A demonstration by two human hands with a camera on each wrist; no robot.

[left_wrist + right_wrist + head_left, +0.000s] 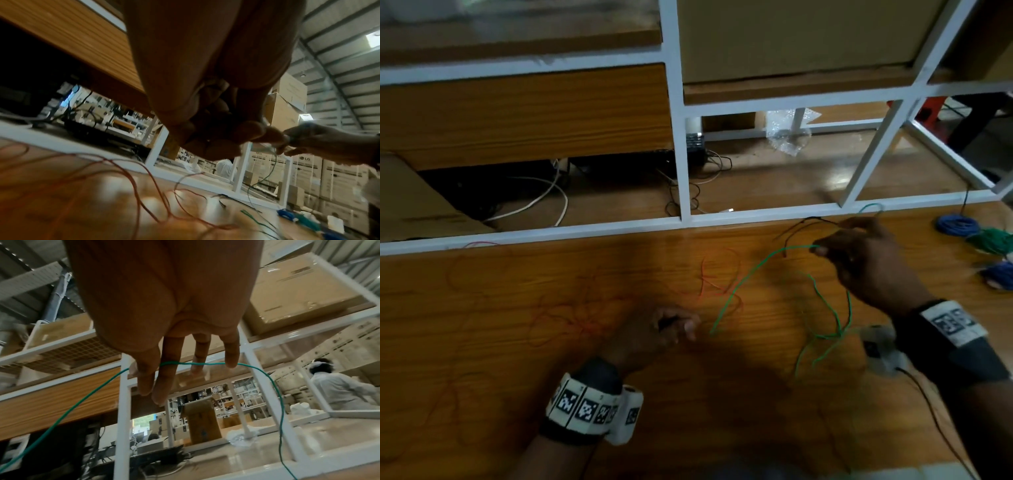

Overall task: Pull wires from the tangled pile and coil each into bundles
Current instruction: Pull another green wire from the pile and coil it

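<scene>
A long green wire (739,284) trails over the wooden table (722,394). My right hand (859,253) is raised above the table's far right part and pinches this wire with the thumb. In the right wrist view the green wire (273,386) runs across the straight fingers (164,369) and hangs down on both sides. My left hand (674,325) rests low near the table's middle with its fingers curled; I see nothing in it. The wire's loose end lies just right of it. Thin red wires (585,318) sprawl tangled to the left, and these red wires (144,186) fill the left wrist view.
Coiled bundles lie at the table's far right: a blue one (957,226), a green one (993,240) and another blue one (1000,274). A black wire (801,226) lies by the white frame rail (551,233) along the table's back edge. A person in white (339,386) stands beyond the racks.
</scene>
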